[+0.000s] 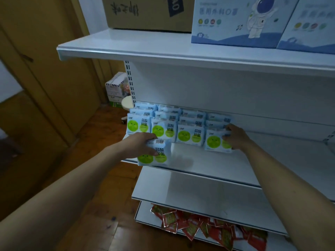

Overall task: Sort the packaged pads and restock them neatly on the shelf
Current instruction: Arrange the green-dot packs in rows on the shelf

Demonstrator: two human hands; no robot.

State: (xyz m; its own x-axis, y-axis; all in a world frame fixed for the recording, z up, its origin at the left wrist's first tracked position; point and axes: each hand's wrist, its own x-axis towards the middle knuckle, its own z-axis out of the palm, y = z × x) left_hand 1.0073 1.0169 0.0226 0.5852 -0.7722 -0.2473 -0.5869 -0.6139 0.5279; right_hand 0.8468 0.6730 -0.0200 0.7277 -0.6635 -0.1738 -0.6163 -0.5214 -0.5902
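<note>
Pad packs, blue-and-green, middle shelf point(213, 165): four rows stocked.
My left hand point(143, 144) grips one loose pack point(154, 156) over the shelf's front edge; my right hand point(233, 135) curls its fingers on the front pack of the rightmost row point(215, 142).

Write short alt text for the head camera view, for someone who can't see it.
A person's left hand holds a blue pad pack at the front of a white shelf, while the right hand touches the rightmost of four rows of matching packs.
</note>
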